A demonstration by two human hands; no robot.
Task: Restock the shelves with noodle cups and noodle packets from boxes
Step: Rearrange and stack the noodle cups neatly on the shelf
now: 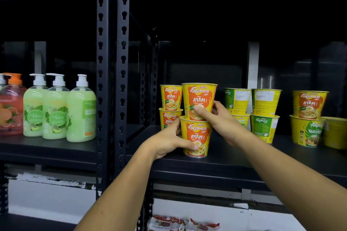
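Shelf (234,157) partly stocked: several cup stacks stand, much space left. Packets (180,224) lie below. Left hand (169,141) grips the bottom cup (197,137); right hand (219,118) grips the top cup (199,97) stacked on it.

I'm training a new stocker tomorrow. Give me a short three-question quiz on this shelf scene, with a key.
1. True or false: the right hand grips the upper Ayam cup of the front stack.
2. Which does the left hand steady? A) a soap bottle B) the lower Ayam cup C) a noodle packet
3. Fill in: the green soap bottles stand in the bay to the ____ of the cups.

Key: 1 true; 2 B; 3 left.
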